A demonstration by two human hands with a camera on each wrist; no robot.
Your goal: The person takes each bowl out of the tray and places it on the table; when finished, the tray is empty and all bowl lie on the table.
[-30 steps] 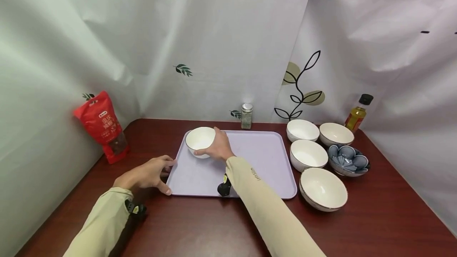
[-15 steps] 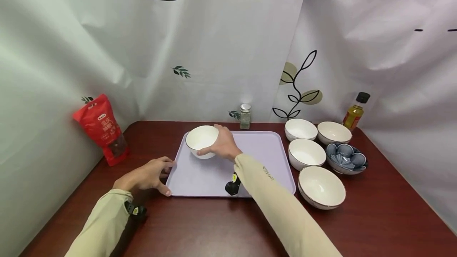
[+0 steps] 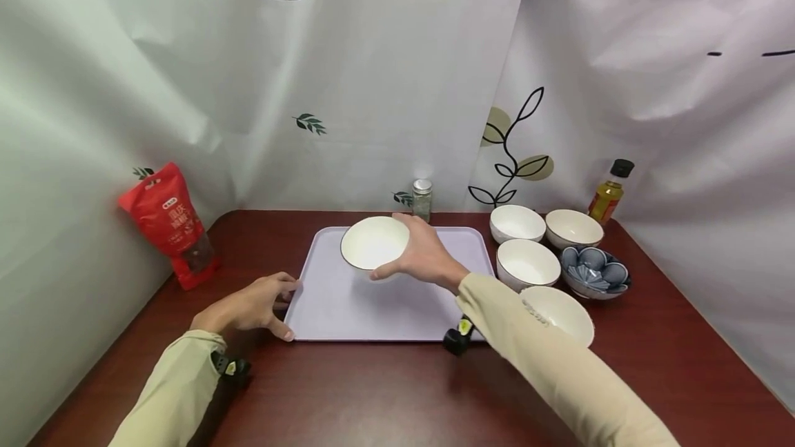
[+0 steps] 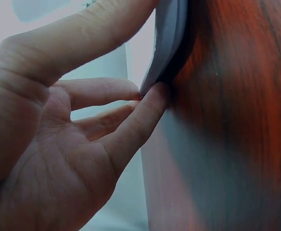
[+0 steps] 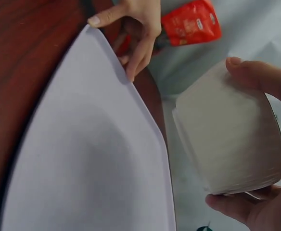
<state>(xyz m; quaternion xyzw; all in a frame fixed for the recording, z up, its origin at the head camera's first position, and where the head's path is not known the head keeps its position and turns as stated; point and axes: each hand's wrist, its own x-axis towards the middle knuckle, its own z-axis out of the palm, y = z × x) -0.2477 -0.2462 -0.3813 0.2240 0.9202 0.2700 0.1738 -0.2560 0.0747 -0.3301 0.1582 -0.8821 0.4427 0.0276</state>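
A white bowl (image 3: pixel 371 243) with a thin dark rim hangs above the lilac tray (image 3: pixel 348 316), tilted a little. My right hand (image 3: pixel 425 254) grips its right side; in the right wrist view the thumb lies across one side of the bowl (image 5: pixel 232 134) and the other fingers hold the opposite one. My left hand (image 3: pixel 251 305) rests at the tray's left edge, thumb at the near corner. In the left wrist view its rather straight fingers (image 4: pixel 135 120) touch the tray's edge (image 4: pixel 164 43).
White bowls (image 3: pixel 528 264) and a blue-patterned bowl (image 3: pixel 594 274) with small blue dishes stand right of the tray. An oil bottle (image 3: pixel 610 192) is behind them, a spice jar (image 3: pixel 421 199) behind the tray. A red pouch (image 3: pixel 174 223) leans against the left wall.
My right hand has raised the bowl from the tray's far-left corner and carried it rightward. My left hand stays at the tray's edge.
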